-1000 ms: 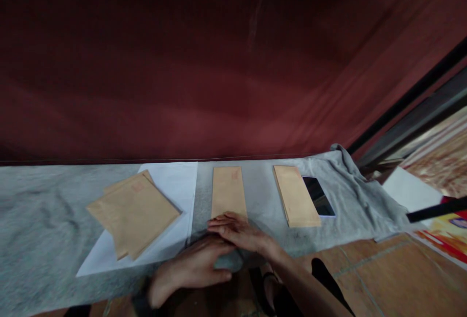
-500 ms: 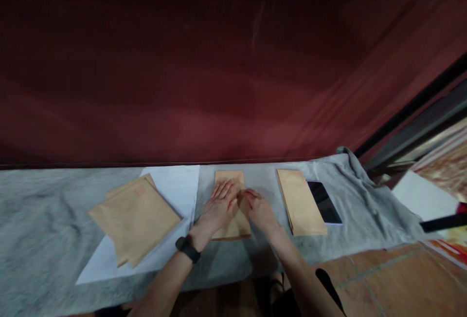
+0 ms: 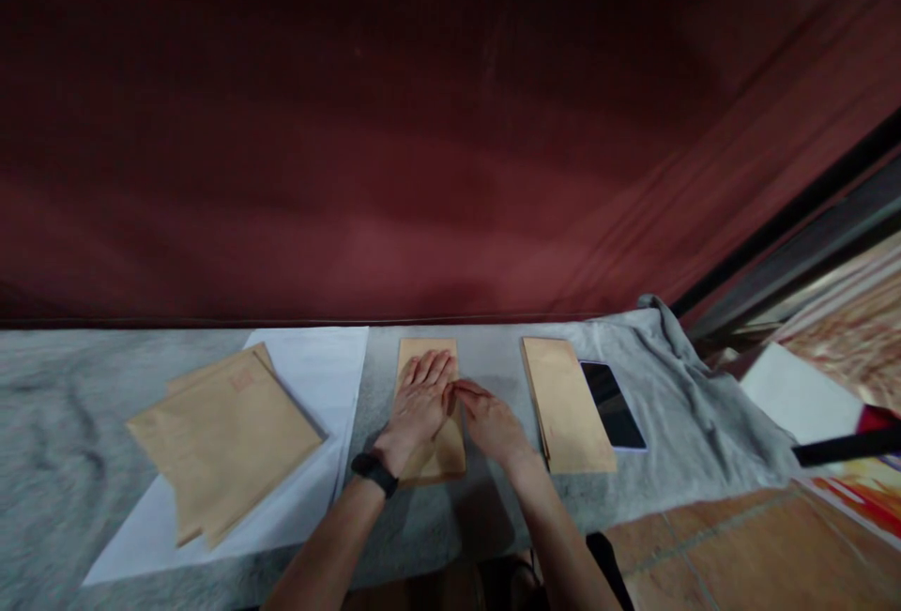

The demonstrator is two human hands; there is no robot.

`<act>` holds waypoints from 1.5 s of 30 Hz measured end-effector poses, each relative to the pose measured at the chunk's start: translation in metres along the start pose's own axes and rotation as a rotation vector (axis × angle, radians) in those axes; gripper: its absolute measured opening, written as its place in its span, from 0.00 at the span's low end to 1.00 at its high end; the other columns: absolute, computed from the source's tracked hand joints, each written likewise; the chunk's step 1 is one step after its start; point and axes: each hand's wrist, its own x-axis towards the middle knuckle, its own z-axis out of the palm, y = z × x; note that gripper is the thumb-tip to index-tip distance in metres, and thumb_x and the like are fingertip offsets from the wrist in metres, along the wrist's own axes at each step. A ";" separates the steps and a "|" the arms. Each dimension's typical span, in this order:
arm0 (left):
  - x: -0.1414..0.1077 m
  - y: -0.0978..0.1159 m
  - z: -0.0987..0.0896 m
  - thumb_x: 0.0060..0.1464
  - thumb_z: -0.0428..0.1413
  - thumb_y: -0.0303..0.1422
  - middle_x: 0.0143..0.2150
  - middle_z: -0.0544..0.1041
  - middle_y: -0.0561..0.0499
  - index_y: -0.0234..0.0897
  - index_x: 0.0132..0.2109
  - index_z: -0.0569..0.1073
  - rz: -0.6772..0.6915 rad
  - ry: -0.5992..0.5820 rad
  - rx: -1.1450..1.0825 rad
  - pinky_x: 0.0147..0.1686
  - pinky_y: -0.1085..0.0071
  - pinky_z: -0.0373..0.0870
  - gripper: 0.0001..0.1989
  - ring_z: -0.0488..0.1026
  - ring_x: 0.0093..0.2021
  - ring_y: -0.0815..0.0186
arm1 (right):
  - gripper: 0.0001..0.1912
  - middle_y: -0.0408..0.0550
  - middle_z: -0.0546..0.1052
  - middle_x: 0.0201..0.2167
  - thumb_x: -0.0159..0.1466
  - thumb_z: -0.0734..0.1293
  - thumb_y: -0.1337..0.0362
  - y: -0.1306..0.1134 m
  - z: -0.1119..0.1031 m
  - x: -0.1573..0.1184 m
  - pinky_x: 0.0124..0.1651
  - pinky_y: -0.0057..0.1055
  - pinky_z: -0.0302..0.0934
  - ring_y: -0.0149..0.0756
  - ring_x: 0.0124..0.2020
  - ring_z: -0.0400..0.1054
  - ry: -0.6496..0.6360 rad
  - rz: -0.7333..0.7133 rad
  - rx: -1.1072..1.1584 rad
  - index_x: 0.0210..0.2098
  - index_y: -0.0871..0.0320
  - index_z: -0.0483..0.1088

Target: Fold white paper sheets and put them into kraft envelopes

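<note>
Dark red backdrop (image 3: pixel 450 170) fills the upper frame, above a grey cloth (image 3: pixel 49 404). At lower left I see brown envelopes (image 3: pixel 232 447) fanned on white paper (image 3: pixel 328 367), probably there to keep them clean. At lower centre, the left hand (image 3: pixel 422 403) lies flat, fingers slightly spread, on a single brown envelope (image 3: pixel 443 461), seemingly steadying it; the right hand (image 3: pixel 495 425) has bunched fingertips near its right edge, pinching or not, I can't tell. Right of centre, stacked envelopes (image 3: pixel 569 404) sit beside a smartphone (image 3: pixel 614 406), perhaps kept apart.

Overlapped at the envelope's (image 3: pixel 445 459) near end a second ago, the hands have moved up and parted, left hand (image 3: pixel 420 402) now flat on it, right hand (image 3: pixel 495 425) at its right edge.
</note>
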 end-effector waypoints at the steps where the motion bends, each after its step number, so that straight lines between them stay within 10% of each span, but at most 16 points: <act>1: -0.001 0.001 -0.001 0.68 0.42 0.34 0.71 0.63 0.46 0.39 0.70 0.61 0.011 0.001 -0.014 0.71 0.49 0.48 0.26 0.55 0.72 0.57 | 0.24 0.55 0.75 0.60 0.65 0.57 0.77 0.001 -0.001 0.000 0.65 0.34 0.62 0.36 0.61 0.69 0.001 0.000 0.016 0.57 0.61 0.73; 33: -0.099 0.019 -0.049 0.68 0.47 0.43 0.75 0.53 0.45 0.42 0.75 0.45 0.254 -0.248 -0.198 0.72 0.57 0.48 0.34 0.51 0.74 0.59 | 0.19 0.53 0.76 0.57 0.70 0.56 0.71 0.017 0.000 -0.012 0.61 0.37 0.64 0.38 0.55 0.72 0.010 -0.012 -0.068 0.54 0.57 0.74; 45: -0.107 0.020 -0.059 0.66 0.49 0.33 0.72 0.61 0.50 0.44 0.71 0.57 0.263 -0.290 -0.260 0.71 0.60 0.53 0.28 0.56 0.72 0.63 | 0.25 0.53 0.65 0.68 0.70 0.56 0.68 0.013 0.012 -0.021 0.71 0.44 0.55 0.39 0.69 0.58 -0.014 -0.117 -0.077 0.66 0.57 0.64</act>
